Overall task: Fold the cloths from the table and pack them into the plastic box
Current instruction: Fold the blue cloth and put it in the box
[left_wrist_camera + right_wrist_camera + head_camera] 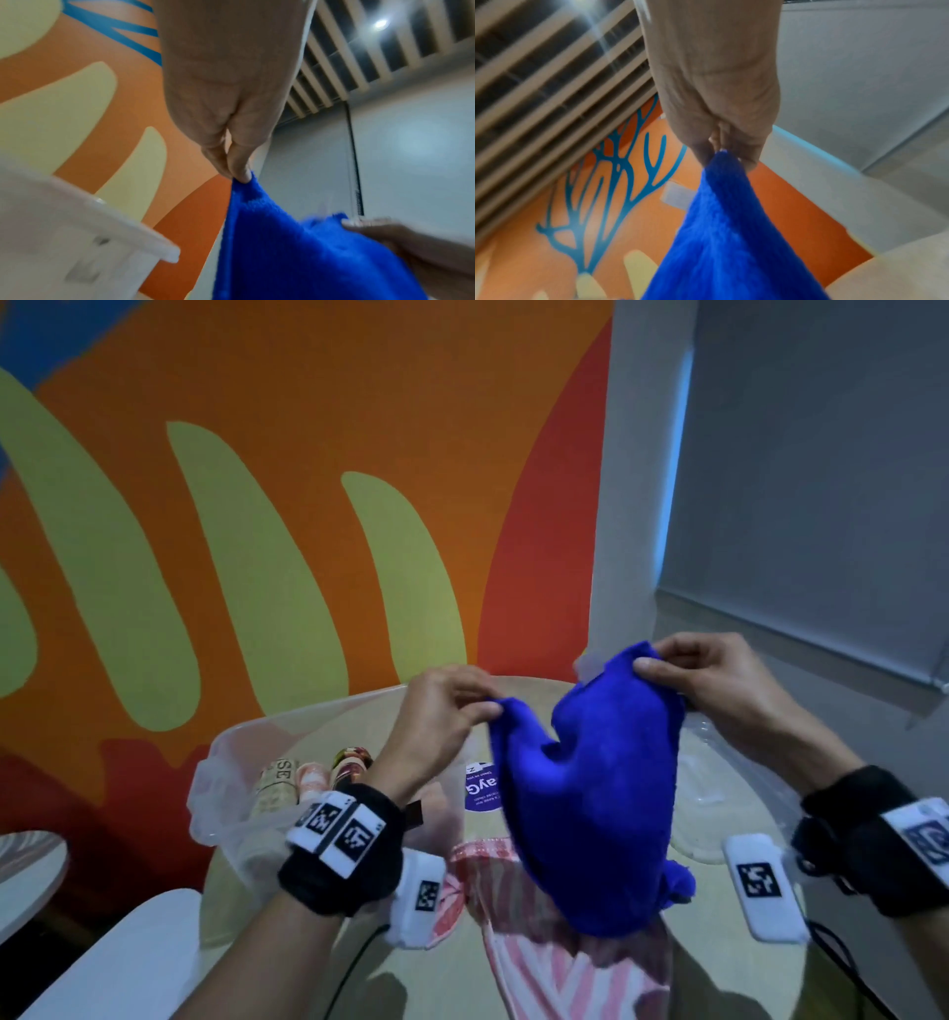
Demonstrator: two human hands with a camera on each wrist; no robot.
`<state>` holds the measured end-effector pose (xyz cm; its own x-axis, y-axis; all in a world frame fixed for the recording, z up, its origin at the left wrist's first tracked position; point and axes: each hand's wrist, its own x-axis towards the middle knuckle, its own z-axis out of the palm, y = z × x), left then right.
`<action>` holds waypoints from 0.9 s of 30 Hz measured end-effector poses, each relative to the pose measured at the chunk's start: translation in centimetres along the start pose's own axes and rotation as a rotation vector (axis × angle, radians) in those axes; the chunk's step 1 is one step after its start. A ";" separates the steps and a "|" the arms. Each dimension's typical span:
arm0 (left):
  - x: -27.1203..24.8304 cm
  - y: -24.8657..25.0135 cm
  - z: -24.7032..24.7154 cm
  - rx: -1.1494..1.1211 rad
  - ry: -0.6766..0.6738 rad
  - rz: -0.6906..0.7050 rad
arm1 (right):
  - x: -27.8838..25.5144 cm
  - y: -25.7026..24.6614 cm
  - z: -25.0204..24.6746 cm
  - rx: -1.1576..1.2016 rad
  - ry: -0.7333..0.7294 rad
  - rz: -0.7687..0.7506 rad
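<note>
While the left hand (436, 711) and right hand (719, 680) each pinch an upper corner of the blue cloth (590, 788) at centre frame above the table (719, 968), the cloth sags, likely soft, light and best held by its corners.

Blue cloth (590, 788) hangs in front of the purple round sticker (481, 792) on the desk (539, 983); its print is half covered, unreadable. Pink striped cloth (554, 973) partly under the blue one, cut off by the near edge. Plastic box (226, 793), left: rolled items inside blurred, wrist band covers some. Left wrist view: box rim (77, 233) smeared. Right wrist view: cloth (726, 233) soft-focused.
</note>
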<state>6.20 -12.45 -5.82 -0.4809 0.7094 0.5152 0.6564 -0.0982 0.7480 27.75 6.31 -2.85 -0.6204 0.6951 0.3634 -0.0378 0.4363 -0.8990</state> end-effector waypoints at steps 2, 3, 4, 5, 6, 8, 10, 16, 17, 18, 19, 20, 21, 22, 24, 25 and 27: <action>-0.3 -1.8 -0.5 0.047 0.098 -0.128 | 0.9 2.0 -0.4 -0.066 0.201 0.075; -0.5 -2.2 -0.4 0.035 0.122 -0.175 | 1.1 2.7 0.0 -0.085 0.252 0.097; -0.9 -2.2 0.0 -0.011 0.135 -0.209 | 1.1 3.1 0.6 -0.098 0.284 0.100; -1.2 -1.9 0.5 -0.085 0.143 -0.235 | 0.9 3.2 1.4 -0.107 0.306 0.083; -1.5 -1.2 1.2 -0.159 0.148 -0.253 | 0.5 3.0 2.4 -0.115 0.317 0.048; -2.0 0.5 2.4 -0.248 0.162 -0.241 | -0.6 2.1 4.3 -0.120 0.290 -0.060; -2.3 2.0 3.3 -0.261 0.124 -0.175 | -2.1 0.9 6.1 -0.093 0.173 -0.160; -2.7 4.0 3.7 -0.315 0.006 -0.149 | -4.5 0.1 8.1 -0.251 0.051 -0.443; -2.7 4.0 3.7 -0.324 -0.010 -0.158 | -4.6 0.3 8.0 -0.288 0.043 -0.486; -2.9 3.8 3.6 -0.332 -0.026 -0.166 | -4.7 0.6 8.0 -0.319 0.009 -0.514; -3.0 3.7 3.6 -0.341 -0.037 -0.173 | -4.9 0.7 8.0 -0.333 -0.056 -0.512; -3.1 3.6 3.4 -0.355 -0.042 -0.179 | -5.1 0.7 7.9 -0.321 -0.137 -0.466; -3.2 3.5 3.3 -0.372 -0.046 -0.179 | -5.3 0.7 7.7 -0.263 -0.213 -0.388; -3.2 3.3 3.0 -0.382 -0.050 -0.176 | -5.4 0.6 7.4 -0.158 -0.253 -0.304; -3.0 3.4 2.2 -0.361 -0.066 -0.152 | -4.8 0.6 6.3 0.101 -0.198 -0.191; -2.8 3.6 1.7 -0.335 -0.089 -0.126 | -4.2 0.7 5.6 0.190 -0.150 -0.155; -2.2 4.4 0.6 -0.284 -0.179 -0.060 | -3.1 0.6 4.5 0.244 -0.198 -0.118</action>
<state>10.51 -14.07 -3.89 -0.3873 0.8288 0.4037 0.4295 -0.2253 0.8745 26.10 1.83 -5.67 -0.7395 0.5129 0.4358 -0.2906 0.3408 -0.8941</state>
